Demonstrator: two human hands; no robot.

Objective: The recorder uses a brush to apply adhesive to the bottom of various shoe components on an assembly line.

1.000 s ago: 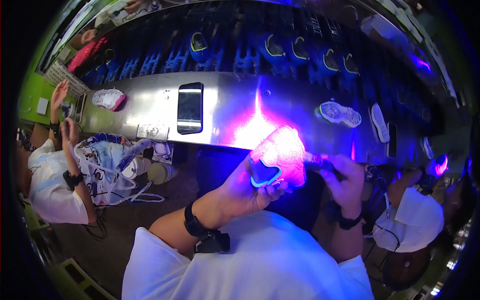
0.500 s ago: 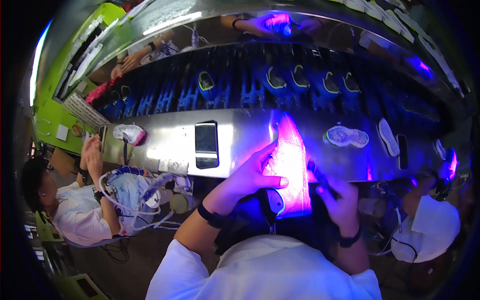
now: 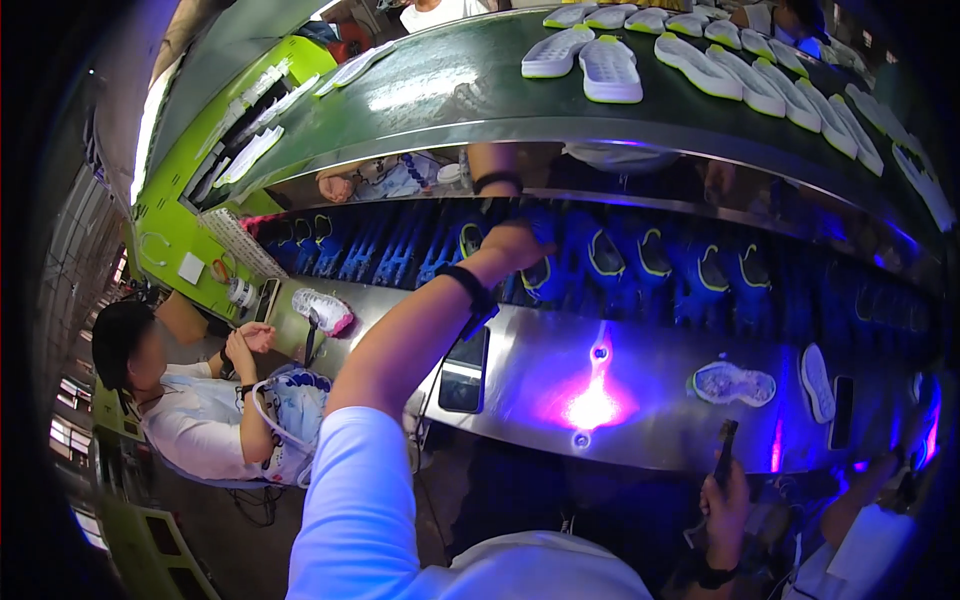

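My left arm reaches across the bench into the dark rack (image 3: 390,250), where my left hand (image 3: 512,244) is closed over a dark blue shoe (image 3: 537,277) with a yellow-green collar. The hand covers part of that shoe, and its fingertips are partly hidden. At the lower right, in front of the bench, my right hand (image 3: 727,505) grips a dark-handled brush (image 3: 725,450), its head pointing up. A bright pink-violet light patch (image 3: 592,408) falls on the metal bench (image 3: 540,350) between my arms.
A phone (image 3: 463,370) lies below my left forearm. On the bench are a white-pink shoe (image 3: 322,312), white soles (image 3: 733,383) and a dark phone (image 3: 842,412). More shoes (image 3: 607,252) stand in the rack. Soles (image 3: 610,70) line the upper shelf. A co-worker (image 3: 215,400) sits left.
The shoe under the light has left the bench, and my left hand has moved forward to the rack. My right hand has drawn back with the brush. The view has tilted upward.
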